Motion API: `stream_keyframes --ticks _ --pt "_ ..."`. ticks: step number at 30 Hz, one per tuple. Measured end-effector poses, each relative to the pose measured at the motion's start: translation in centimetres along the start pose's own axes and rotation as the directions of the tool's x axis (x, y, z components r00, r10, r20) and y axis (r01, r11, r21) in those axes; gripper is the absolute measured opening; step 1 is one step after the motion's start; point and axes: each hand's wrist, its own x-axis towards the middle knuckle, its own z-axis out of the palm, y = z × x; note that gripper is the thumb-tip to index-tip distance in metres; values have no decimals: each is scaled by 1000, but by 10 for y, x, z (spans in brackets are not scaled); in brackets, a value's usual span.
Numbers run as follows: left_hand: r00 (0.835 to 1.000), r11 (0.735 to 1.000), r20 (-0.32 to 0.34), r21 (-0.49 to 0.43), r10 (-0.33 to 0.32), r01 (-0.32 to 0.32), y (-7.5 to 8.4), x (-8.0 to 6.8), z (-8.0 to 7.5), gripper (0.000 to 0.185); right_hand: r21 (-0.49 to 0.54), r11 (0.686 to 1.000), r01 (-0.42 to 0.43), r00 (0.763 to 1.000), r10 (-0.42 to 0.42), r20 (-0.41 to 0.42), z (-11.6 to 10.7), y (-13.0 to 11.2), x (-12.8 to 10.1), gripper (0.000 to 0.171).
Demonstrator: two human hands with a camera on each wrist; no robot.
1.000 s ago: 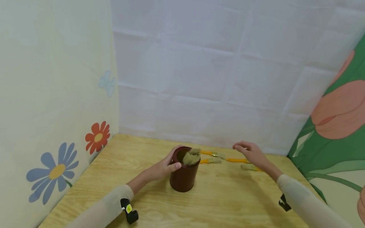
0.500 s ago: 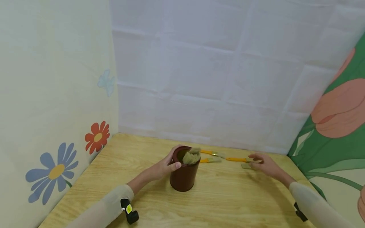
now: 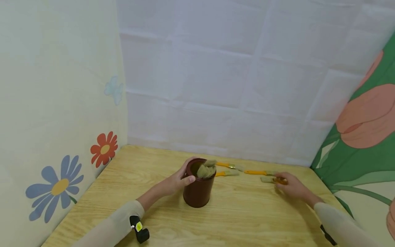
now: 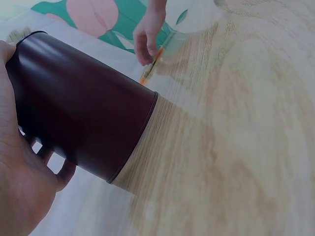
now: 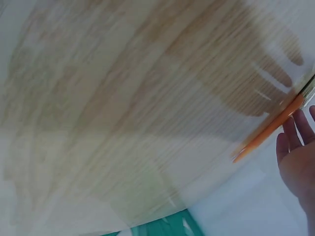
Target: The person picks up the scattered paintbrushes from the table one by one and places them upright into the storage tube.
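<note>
My left hand (image 3: 177, 180) grips the rim and side of a dark maroon cup (image 3: 197, 192) that stands upright mid-table; the left wrist view shows my palm (image 4: 19, 196) wrapped round the cup (image 4: 83, 113). Several brush heads (image 3: 206, 169) stick out of the cup. My right hand (image 3: 290, 187) lies low at the right, its fingertips touching the orange handle of a paintbrush (image 3: 271, 179) flat on the wood. In the right wrist view the fingers (image 5: 295, 147) are straight beside that handle (image 5: 270, 129). The left wrist view also catches this hand (image 4: 147, 34) over the brush (image 4: 151, 66).
Three more orange-handled brushes (image 3: 229, 166) (image 3: 226, 174) (image 3: 259, 172) lie behind the cup near the back wall. The wooden table (image 3: 247, 216) is boxed in by a flowered panel (image 3: 61, 137) on the left, a white back sheet (image 3: 231, 103) and a green tulip panel (image 3: 364, 137) on the right.
My right hand has moved right and down from above the brushes onto the nearest brush at the right. The left hand and the cup have stayed put.
</note>
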Motion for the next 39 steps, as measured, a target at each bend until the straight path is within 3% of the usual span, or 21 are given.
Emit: stream_keyframes --ticks 6,15,25,28,32,39 --pt "1000 1000 1 3 6 -6 -2 1 0 69 -109 987 117 992 -112 52 6 -9 8 31" --pt "1000 1000 17 24 7 -8 -1 4 2 69 -175 966 189 976 -167 137 7 -11 11 18" --pt "1000 1000 5 23 12 -12 0 5 0 73 -114 976 186 983 -186 11 6 -49 29 18" --pt "1000 1000 7 28 12 -12 0 4 0 71 -55 987 153 987 -156 -48 5 -70 36 23" --pt "1000 999 7 33 15 -15 0 3 -1 73 109 991 78 991 -65 -120 2 -107 46 32" --pt "1000 999 7 41 23 -24 0 2 -2 69 351 934 60 988 -5 -157 -11 -166 60 37"
